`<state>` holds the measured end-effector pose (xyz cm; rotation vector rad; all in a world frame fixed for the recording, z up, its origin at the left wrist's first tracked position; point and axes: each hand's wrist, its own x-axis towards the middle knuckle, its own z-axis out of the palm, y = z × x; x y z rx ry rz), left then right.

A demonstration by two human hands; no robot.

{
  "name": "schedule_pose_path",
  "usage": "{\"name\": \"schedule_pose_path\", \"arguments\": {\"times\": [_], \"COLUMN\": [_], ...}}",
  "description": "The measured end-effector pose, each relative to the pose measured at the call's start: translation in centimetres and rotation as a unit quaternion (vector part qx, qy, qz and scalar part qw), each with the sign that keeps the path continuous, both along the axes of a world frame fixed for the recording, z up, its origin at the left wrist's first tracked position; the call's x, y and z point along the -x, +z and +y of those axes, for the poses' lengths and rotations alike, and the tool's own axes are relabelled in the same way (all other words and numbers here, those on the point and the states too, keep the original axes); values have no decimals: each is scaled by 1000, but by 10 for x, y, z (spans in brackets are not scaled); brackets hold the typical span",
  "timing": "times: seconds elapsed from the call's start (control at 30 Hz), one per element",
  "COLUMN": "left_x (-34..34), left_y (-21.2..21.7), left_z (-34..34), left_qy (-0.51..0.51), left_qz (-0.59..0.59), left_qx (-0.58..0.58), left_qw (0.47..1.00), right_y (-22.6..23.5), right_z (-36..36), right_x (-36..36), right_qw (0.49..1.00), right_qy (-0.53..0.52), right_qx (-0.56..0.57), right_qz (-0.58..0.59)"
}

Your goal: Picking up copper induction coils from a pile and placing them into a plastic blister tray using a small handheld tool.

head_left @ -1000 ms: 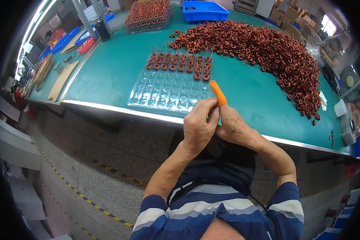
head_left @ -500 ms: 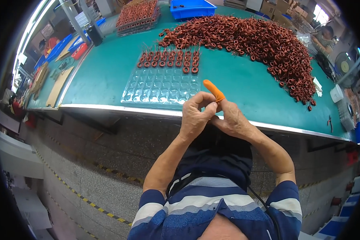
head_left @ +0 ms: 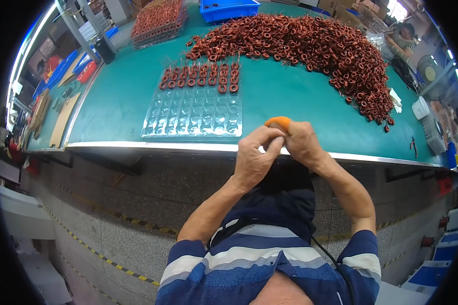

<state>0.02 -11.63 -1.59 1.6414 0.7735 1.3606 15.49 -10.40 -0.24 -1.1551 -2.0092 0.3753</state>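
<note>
At the far left, a cardboard strip lies beyond a pale dividing edge, with a red tray farther back. A broad stretch of green surface separates that edge from the clear tray. Stacked trays filled with red-brown rings stand toward the back.

The clear tray lies flat, its near edge just inside the metal edge strip. Rings occupy its far rows, wire leads pointing away from the person; the two right-hand columns reach one row nearer. The cells in front are unfilled. A blue bin stands behind.

The left hand is at the near edge, right of the tray, thumb and index finger brought together against the right hand. The right hand is curled, an orange finger cover on its bent index finger. Whether a part is pinched between them cannot be told — the fingers hide it.

Green room remains between the hands and the curved pile of rings. Farther right, pliers lie near the surface's right end, beside clear containers.
</note>
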Motion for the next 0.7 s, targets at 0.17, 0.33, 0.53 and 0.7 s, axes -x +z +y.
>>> {"name": "schedule_pose_path", "arguments": {"times": [0.17,0.33,0.53,0.7], "left_x": [8,13,22,27], "left_y": [-6,-6,-6,-2], "left_z": [15,26,37,49], "left_qy": [8,-81,-84,-72], "left_qz": [-156,-179,-169,-166], "left_qx": [101,136,197,185], "left_qw": [983,971,962,966], "right_y": [4,-6,-19,-20], "right_z": [-14,-13,-12,-9], "right_x": [-6,5,18,30], "right_qw": [885,749,676,667], "right_qy": [99,176,182,242], "right_qx": [290,381,424,414], "right_qz": [349,513,574,570]}}
